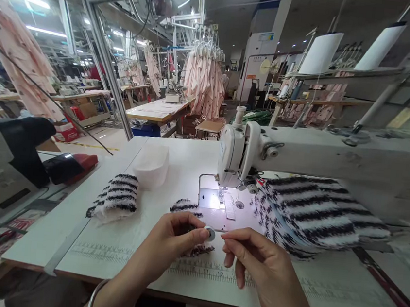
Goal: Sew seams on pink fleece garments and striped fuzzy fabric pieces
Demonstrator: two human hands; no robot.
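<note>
Between the thumb and forefinger of my left hand (177, 243) is a small round bobbin (209, 233), pale at the rim with a grey centre. My right hand (253, 251) is just right of it, thumb and forefinger pinched together; anything as fine as a thread between them is too small to make out. Under and behind my left hand lies a black-and-white striped fluffy fabric piece (185, 205), partly covered. Beyond both hands stands the sewing machine (234, 151), its lamp shining on the needle plate (210, 198).
A folded striped piece (122, 193) and a white plastic tub (152, 165) sit to the left. Larger striped fabric (316, 214) is heaped under the machine arm. Dark red-handled scissors (392, 285) lie at the right. A printed ruler (214, 273) runs along the table's front.
</note>
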